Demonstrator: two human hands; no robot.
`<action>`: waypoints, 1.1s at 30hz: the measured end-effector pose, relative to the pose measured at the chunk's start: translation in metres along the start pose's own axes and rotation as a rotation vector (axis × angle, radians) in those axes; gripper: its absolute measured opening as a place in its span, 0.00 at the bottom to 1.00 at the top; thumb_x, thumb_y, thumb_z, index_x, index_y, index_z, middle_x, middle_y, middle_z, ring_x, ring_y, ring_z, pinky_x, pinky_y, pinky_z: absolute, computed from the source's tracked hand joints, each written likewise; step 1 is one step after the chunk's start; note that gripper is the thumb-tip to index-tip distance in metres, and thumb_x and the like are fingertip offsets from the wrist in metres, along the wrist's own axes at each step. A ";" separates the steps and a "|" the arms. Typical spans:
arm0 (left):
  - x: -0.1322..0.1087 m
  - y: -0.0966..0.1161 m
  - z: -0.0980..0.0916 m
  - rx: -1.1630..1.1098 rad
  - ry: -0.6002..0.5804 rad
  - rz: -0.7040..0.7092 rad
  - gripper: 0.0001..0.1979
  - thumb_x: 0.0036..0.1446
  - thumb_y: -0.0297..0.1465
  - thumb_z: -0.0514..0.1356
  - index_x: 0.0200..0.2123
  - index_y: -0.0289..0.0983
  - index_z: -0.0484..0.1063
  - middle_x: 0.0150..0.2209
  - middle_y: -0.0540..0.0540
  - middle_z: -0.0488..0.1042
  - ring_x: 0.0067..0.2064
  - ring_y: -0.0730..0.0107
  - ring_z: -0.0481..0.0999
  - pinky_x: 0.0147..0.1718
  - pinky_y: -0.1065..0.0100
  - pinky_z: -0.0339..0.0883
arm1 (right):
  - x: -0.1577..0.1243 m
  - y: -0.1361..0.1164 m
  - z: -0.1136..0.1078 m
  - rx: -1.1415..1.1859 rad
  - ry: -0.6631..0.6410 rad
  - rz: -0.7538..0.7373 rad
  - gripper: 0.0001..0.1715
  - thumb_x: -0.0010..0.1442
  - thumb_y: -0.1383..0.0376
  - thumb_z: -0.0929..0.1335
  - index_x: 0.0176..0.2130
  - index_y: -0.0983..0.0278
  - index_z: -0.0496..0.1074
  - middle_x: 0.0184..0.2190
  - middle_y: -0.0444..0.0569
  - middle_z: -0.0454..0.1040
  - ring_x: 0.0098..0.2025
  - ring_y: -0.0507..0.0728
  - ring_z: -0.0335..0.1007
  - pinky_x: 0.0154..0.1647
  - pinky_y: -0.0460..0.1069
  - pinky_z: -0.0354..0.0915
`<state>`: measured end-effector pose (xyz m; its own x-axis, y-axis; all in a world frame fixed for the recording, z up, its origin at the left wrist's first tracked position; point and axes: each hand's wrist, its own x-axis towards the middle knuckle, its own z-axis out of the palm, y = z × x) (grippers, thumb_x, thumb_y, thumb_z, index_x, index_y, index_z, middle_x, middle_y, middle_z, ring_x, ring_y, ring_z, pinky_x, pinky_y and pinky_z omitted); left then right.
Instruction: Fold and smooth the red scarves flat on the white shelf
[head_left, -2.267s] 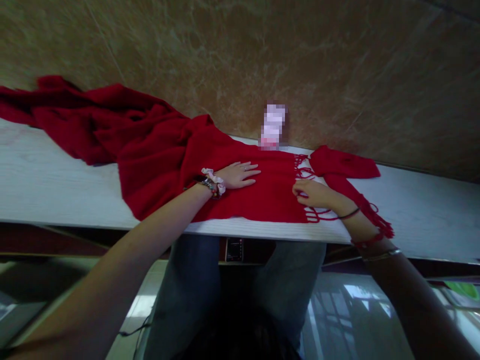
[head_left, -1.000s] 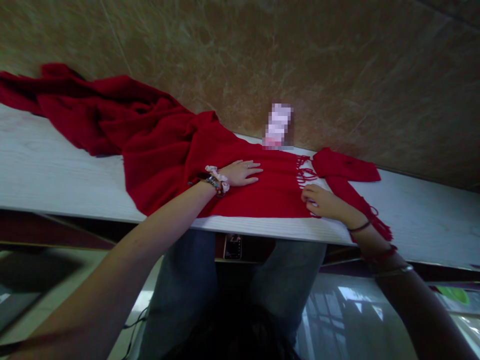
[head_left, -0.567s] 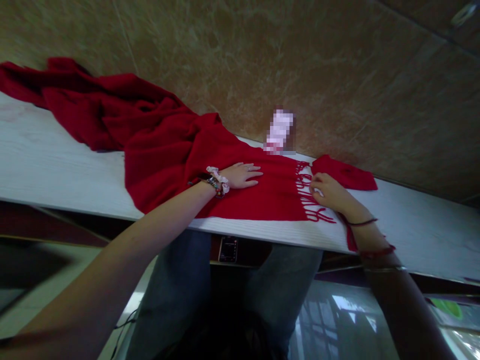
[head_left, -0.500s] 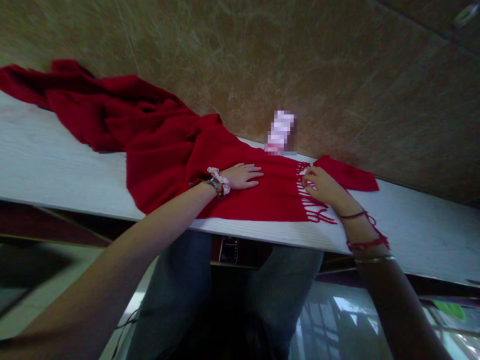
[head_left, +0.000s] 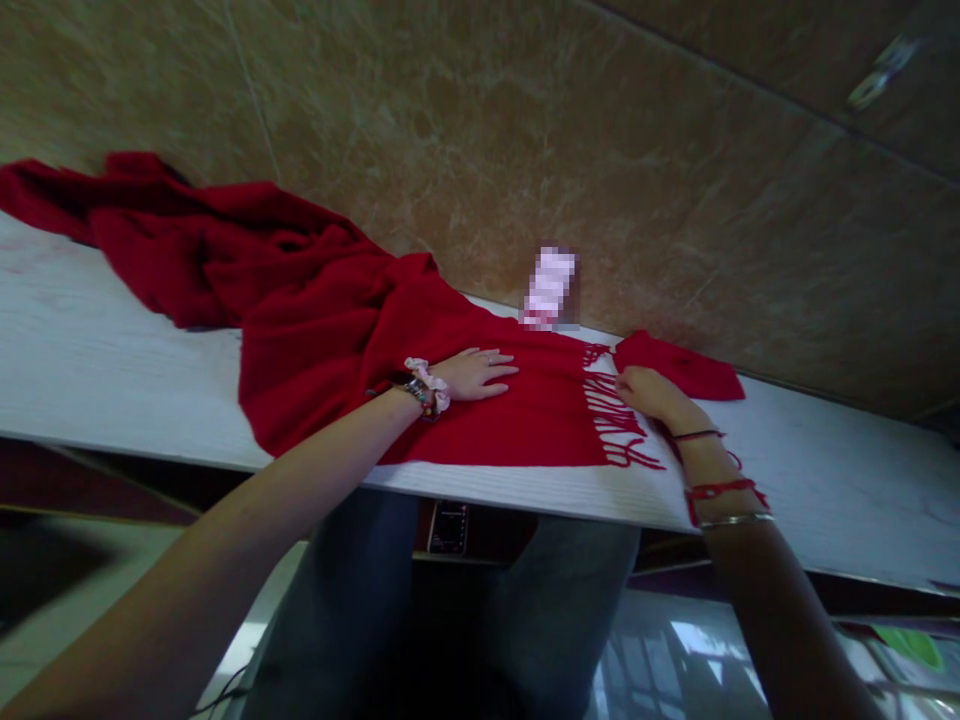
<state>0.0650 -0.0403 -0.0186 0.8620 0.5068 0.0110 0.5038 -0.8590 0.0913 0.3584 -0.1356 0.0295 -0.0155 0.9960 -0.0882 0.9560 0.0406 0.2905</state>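
Observation:
A red scarf (head_left: 555, 410) with a fringed right end is spread on a white tabletop, its left part loosely bunched. Resting flat on the scarf, with fingers outstretched, is my left hand (head_left: 474, 375). At the right end my right hand (head_left: 651, 395) is closed, fingertips pinched at the strands of the fringe (head_left: 609, 405). The exact strands between the fingers are hidden. Just behind that hand lies a separate-looking piece of red cloth (head_left: 686, 368); whether it joins the scarf I cannot tell.
The narrow white tabletop (head_left: 810, 470) runs along a brown marbled wall (head_left: 450, 130). A blurred-out pinkish upright item (head_left: 551, 285) stands at the wall behind the scarf. Below the table edge, a phone (head_left: 448, 527) with a lit screen lies between my knees.
My right hand's fingers have drawn together, from a looser curl to a pinch at the fringe. My left hand stays flat on the scarf. The whole view has shifted slightly.

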 end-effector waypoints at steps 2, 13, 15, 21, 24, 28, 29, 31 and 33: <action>0.000 -0.001 0.001 0.006 0.002 0.004 0.24 0.63 0.41 0.44 0.61 0.42 0.53 0.64 0.49 0.49 0.64 0.61 0.47 0.60 0.56 0.44 | 0.004 -0.005 -0.006 0.032 0.082 -0.057 0.15 0.58 0.72 0.59 0.37 0.71 0.74 0.40 0.58 0.73 0.43 0.57 0.69 0.45 0.48 0.61; -0.004 0.004 0.001 0.030 0.078 -0.158 0.30 0.60 0.50 0.45 0.63 0.47 0.49 0.66 0.44 0.37 0.65 0.44 0.35 0.57 0.39 0.32 | 0.054 -0.033 0.019 0.143 0.100 0.054 0.22 0.59 0.72 0.58 0.51 0.76 0.67 0.49 0.64 0.70 0.53 0.59 0.65 0.53 0.51 0.59; -0.006 0.007 0.000 -0.010 0.004 -0.259 0.33 0.58 0.53 0.44 0.63 0.47 0.47 0.66 0.42 0.38 0.64 0.38 0.36 0.55 0.35 0.33 | 0.055 -0.033 0.022 0.129 0.091 0.144 0.21 0.59 0.73 0.57 0.47 0.77 0.69 0.44 0.68 0.72 0.48 0.62 0.69 0.48 0.54 0.62; 0.000 0.004 -0.020 -0.045 -0.138 -0.291 0.31 0.56 0.55 0.45 0.61 0.53 0.51 0.65 0.46 0.47 0.64 0.41 0.45 0.54 0.37 0.43 | 0.067 -0.040 0.014 0.122 0.239 0.240 0.21 0.59 0.70 0.56 0.48 0.75 0.69 0.50 0.67 0.68 0.53 0.65 0.64 0.50 0.56 0.61; 0.013 -0.004 -0.036 0.007 -0.073 -0.266 0.27 0.60 0.51 0.43 0.60 0.50 0.55 0.62 0.45 0.56 0.61 0.49 0.55 0.54 0.41 0.48 | 0.080 -0.044 0.020 0.176 0.342 0.158 0.24 0.60 0.67 0.57 0.53 0.73 0.65 0.57 0.64 0.61 0.59 0.63 0.56 0.56 0.56 0.56; 0.029 -0.019 -0.036 0.090 -0.009 -0.264 0.28 0.61 0.49 0.43 0.62 0.47 0.52 0.64 0.46 0.51 0.63 0.53 0.49 0.57 0.46 0.45 | 0.087 -0.041 0.043 0.225 0.249 0.073 0.25 0.62 0.64 0.56 0.56 0.70 0.62 0.57 0.59 0.63 0.59 0.59 0.57 0.57 0.54 0.55; 0.029 -0.023 -0.031 0.070 -0.033 -0.308 0.28 0.61 0.49 0.42 0.62 0.47 0.51 0.64 0.47 0.49 0.64 0.51 0.47 0.57 0.45 0.44 | 0.085 -0.038 0.047 0.229 0.242 0.082 0.25 0.63 0.64 0.56 0.56 0.69 0.62 0.56 0.59 0.64 0.58 0.60 0.58 0.56 0.54 0.56; 0.027 -0.032 -0.018 0.030 -0.027 -0.423 0.29 0.61 0.50 0.40 0.63 0.47 0.49 0.65 0.48 0.46 0.64 0.48 0.44 0.57 0.45 0.43 | 0.078 -0.030 0.051 0.236 0.246 0.119 0.25 0.62 0.66 0.55 0.56 0.70 0.63 0.55 0.61 0.65 0.57 0.61 0.60 0.55 0.55 0.57; 0.021 -0.042 -0.007 0.030 0.031 -0.464 0.30 0.61 0.49 0.39 0.63 0.45 0.50 0.65 0.47 0.46 0.64 0.48 0.44 0.59 0.49 0.42 | 0.071 -0.023 0.046 0.239 0.271 0.162 0.24 0.60 0.69 0.55 0.53 0.73 0.65 0.51 0.63 0.68 0.54 0.62 0.62 0.54 0.55 0.58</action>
<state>0.0614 0.0064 -0.0154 0.5432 0.8396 0.0055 0.8376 -0.5423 0.0652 0.3484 -0.0693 -0.0275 0.0948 0.9744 0.2041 0.9932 -0.1065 0.0469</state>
